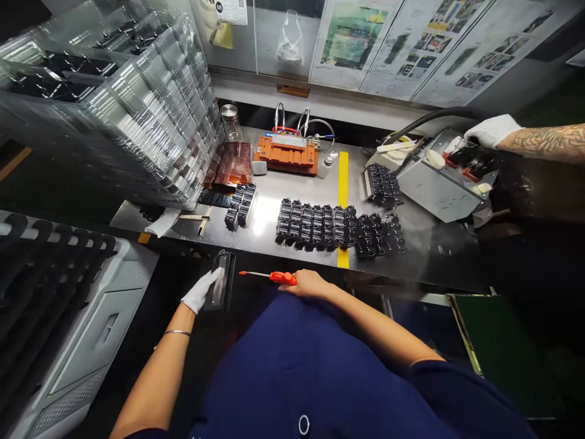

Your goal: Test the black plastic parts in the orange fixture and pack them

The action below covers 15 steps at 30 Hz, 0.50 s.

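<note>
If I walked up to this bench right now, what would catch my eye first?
Probably the tall stack of clear plastic trays at the left end of the metal bench. Next, the bright orange block at the bench's back, and the red-handled tool in the bare right grip.

a metal bench (315, 188) bears black parts (315, 225), an orange fixture (287, 157), a jar (232, 127).

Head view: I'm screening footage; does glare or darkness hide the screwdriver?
Head view: neither, the red screwdriver shows clearly; head view: a white hotspot washes out part of the metal bench; head view: darkness hides detail at far right.
</note>
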Each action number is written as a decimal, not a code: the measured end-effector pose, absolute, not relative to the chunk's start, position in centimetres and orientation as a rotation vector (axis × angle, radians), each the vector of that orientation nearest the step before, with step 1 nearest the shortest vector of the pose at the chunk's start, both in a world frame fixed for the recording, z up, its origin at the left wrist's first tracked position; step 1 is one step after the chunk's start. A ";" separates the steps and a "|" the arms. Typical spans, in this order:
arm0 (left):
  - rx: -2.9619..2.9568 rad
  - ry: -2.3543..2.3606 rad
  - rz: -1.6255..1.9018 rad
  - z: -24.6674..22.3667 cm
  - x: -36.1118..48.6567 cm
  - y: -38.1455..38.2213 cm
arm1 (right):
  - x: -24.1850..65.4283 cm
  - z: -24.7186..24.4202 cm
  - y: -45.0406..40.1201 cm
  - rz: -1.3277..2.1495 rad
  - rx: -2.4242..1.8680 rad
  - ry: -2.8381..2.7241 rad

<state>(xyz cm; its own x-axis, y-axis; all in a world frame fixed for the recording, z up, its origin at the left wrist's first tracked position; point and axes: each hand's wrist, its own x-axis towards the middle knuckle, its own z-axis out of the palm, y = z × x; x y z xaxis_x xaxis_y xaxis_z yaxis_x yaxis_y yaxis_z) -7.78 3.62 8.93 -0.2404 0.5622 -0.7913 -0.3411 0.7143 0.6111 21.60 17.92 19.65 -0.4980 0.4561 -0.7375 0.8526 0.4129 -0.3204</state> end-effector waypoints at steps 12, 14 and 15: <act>0.991 1.979 0.498 10.9 -5.9 11.0 | 24.4 20.0 18.3 -1.114 1.425 2.056; 1.015 2.066 0.458 11.7 -4.6 15.4 | 24.4 19.9 19.3 -1.105 1.496 2.031; 1.016 2.097 0.441 12.0 -3.7 17.7 | 24.4 19.9 19.9 -1.100 1.520 2.030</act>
<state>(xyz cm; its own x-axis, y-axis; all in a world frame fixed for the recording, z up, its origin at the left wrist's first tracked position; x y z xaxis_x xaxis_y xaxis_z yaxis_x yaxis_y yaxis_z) -3.75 17.68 11.97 -0.4024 0.7802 -0.4790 0.5212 0.6254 0.5808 24.35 19.93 19.93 -0.3464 0.6324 -0.6929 0.9257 0.1110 -0.3615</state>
